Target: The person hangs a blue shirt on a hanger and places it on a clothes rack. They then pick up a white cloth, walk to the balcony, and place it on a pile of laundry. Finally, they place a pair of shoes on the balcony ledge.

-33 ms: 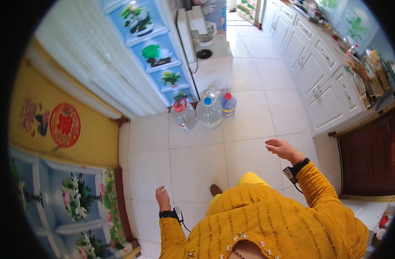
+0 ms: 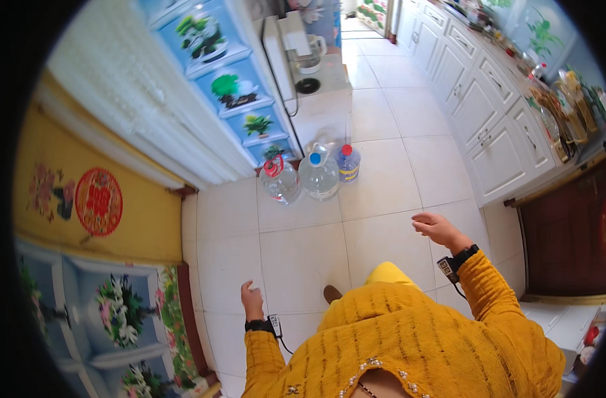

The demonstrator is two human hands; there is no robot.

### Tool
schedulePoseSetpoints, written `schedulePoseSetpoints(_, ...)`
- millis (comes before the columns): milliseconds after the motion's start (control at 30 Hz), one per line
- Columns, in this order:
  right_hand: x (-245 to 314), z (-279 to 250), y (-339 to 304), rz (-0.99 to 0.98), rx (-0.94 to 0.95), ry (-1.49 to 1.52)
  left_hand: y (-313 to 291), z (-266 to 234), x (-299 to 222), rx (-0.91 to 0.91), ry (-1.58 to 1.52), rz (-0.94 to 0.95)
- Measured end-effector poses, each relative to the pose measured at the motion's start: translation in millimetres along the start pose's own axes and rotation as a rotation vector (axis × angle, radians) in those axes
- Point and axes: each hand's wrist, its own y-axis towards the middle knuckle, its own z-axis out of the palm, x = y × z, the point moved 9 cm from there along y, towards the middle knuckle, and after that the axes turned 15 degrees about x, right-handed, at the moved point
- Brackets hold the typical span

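My left hand [image 2: 252,300] hangs over the tiled floor at the lower left, its fingers loosely apart with nothing in them. Out to the right, my right hand [image 2: 442,231] has its fingers stretched out, also holding nothing. Both wrists carry black bands with small cabled devices. Farther ahead on the floor, apart from both hands, stand a clear jug with a red cap and handle [image 2: 281,186], a larger clear jug with a blue cap [image 2: 319,179] and a bluish bottle with a red cap [image 2: 348,167].
White cabinets [image 2: 495,126] with a cluttered countertop run along the right. Behind the jugs stands a low cabinet [image 2: 323,113] bearing a glass kettle [image 2: 311,61]. A white curtain [image 2: 137,99] hangs at the left, above a yellow panel [image 2: 64,166]. A dark red door [image 2: 568,232] is at the right.
The view has shifted slightly. My left hand has risen a little and its fingers look more spread; my right hand has moved marginally to the right. The jugs stand as before.
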Motion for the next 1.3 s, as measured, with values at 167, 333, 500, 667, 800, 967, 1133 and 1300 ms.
schedulePoseSetpoints(167,-52,-85,-22,-0.032,-0.185,0.202,89,148,-139,0.357,0.113,0.029)
schedulePoseSetpoints(333,-119,-174,-20,0.073,-0.292,0.358,139,316,-223,0.600,0.223,-0.039)
schedulePoseSetpoints(500,-129,-299,-37,0.005,-0.480,0.441,154,474,-313,0.805,0.356,-0.010)
schedulePoseSetpoints(667,-98,-414,-24,-0.054,-0.578,0.464,171,549,-405,0.872,0.384,0.169)
schedulePoseSetpoints(800,-74,-465,32,-0.145,-0.570,0.534,213,559,-436,0.809,0.347,0.125)
schedulePoseSetpoints(967,-52,-523,110,-0.087,-0.477,0.497,286,606,-468,0.776,0.186,0.128)
schedulePoseSetpoints(1133,-9,-638,136,-0.053,-0.630,0.460,364,719,-553,0.872,0.227,0.110)
schedulePoseSetpoints(1300,28,-718,139,-0.128,-0.794,0.481,403,870,-704,1.044,0.403,0.298)
